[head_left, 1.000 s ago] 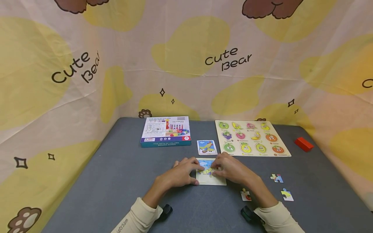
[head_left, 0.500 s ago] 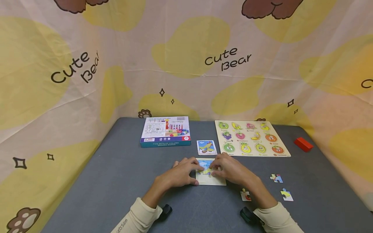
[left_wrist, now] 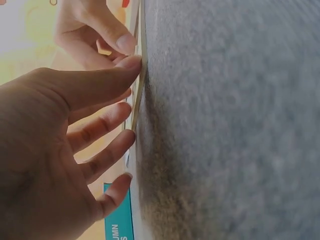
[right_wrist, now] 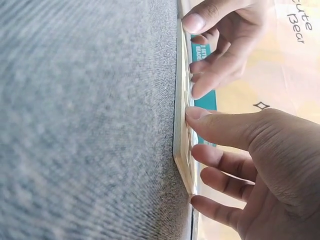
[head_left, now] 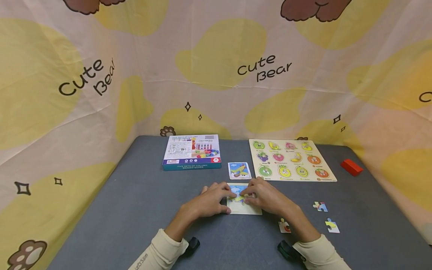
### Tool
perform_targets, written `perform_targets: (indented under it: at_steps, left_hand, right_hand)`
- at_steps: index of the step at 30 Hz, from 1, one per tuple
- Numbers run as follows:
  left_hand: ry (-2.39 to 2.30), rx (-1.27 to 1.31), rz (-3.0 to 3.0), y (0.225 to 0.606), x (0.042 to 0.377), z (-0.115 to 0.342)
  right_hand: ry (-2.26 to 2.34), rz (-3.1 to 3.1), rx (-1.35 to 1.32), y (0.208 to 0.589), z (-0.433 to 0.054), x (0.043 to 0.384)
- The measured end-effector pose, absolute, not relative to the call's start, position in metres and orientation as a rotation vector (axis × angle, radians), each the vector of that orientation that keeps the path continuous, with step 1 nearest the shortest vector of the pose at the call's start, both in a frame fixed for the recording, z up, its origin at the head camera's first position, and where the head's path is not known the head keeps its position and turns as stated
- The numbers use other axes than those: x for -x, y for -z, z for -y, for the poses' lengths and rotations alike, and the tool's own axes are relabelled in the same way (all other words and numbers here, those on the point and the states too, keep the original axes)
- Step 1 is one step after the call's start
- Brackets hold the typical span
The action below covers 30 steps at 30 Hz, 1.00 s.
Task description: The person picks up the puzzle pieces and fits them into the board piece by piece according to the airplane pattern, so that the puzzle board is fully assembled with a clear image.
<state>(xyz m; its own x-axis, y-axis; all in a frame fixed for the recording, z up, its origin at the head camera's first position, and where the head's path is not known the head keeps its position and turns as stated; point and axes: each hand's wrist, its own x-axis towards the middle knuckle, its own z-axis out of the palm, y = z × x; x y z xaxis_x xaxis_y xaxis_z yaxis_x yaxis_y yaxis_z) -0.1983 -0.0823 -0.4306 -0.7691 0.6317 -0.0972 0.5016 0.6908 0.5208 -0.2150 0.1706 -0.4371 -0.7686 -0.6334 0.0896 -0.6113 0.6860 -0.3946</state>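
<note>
A small puzzle board (head_left: 244, 210) with a pale frame lies flat; blue and yellow puzzle pieces (head_left: 237, 189) fill part of it. My left hand (head_left: 210, 200) holds the board at its left side, thumb at the near left corner and index fingertip over the pieces. My right hand (head_left: 267, 195) pinches a puzzle piece at the board's right half, thumb and index finger low against the surface; the hand hides most of this piece. In the right wrist view, the right thumb (right_wrist: 200, 115) touches the board's top. Beyond the board lies an airplane picture card (head_left: 239, 171).
Three loose puzzle pieces lie at the right: one with red (head_left: 285, 226) by the right forearm, one multicoloured (head_left: 320, 206) and one with yellow (head_left: 332, 226). Behind stand a beaded-column toy box (head_left: 191, 152), a fruit board (head_left: 293, 160) and a red block (head_left: 352, 167).
My right index fingertip and thumb have shifted slightly left across the board, the index fingertip more. The left hand and the board have stayed in place.
</note>
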Motion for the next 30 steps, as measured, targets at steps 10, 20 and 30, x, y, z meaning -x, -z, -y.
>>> perform_targets:
  at_steps: [10,20,30]
  left_hand:
    - [-0.655,-1.024,-2.583,0.433,0.194,0.074]
    - [-0.576,-1.037,-2.564,0.434,0.19,0.074]
    - [-0.55,-1.026,-2.568,0.435,0.191,0.075]
  right_hand:
    - [0.698,-2.866,0.928,0.439,-0.17,0.213]
    - [0.71,-2.857,0.915,0.436,-0.175,0.215]
    - [0.741,-2.824,0.73,0.426,-0.207,0.217]
